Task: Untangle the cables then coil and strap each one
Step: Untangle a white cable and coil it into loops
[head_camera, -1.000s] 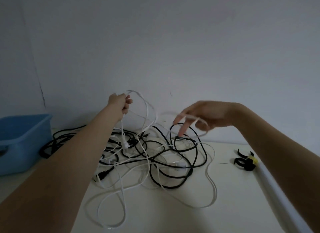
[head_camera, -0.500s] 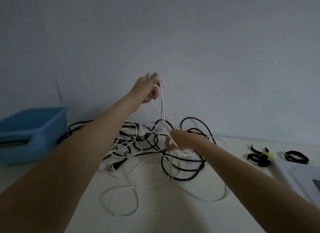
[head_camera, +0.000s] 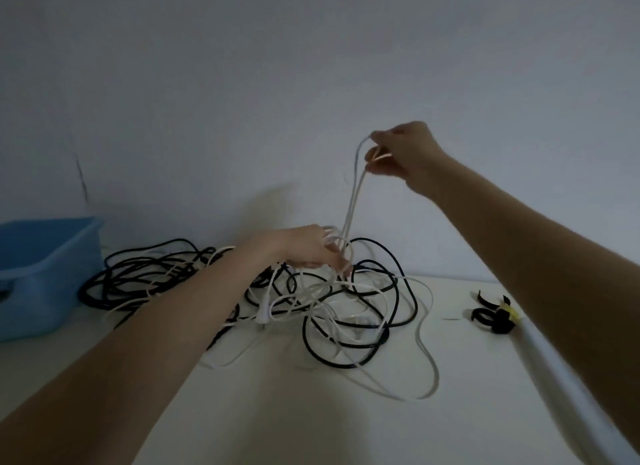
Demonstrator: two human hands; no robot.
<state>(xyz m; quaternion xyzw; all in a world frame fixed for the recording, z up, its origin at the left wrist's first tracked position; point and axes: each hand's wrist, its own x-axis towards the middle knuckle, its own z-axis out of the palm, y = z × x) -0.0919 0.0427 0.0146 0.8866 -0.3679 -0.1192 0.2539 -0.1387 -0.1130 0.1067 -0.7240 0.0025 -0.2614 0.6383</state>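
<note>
A tangle of black cables [head_camera: 349, 360] and white cables [head_camera: 427, 360] lies on the white table [head_camera: 311, 423] near the wall. My right hand [head_camera: 401, 153] is raised above the pile and pinches a doubled strand of white cable [head_camera: 353, 194] that hangs down into the heap. My left hand [head_camera: 308, 250] is low over the tangle with its fingers curled around white loops where that strand meets the pile. More black cable [head_camera: 138, 274] spreads to the left.
A blue plastic bin [head_camera: 41, 267] stands at the left edge of the table. Black straps with a yellow tag [head_camera: 493, 314] lie at the right, beside a white edge [head_camera: 554, 371]. The wall is close behind the pile.
My left hand dropped from its raised position down onto the pile. My right hand rose from the tangle, lifting a white strand up and to the right.
</note>
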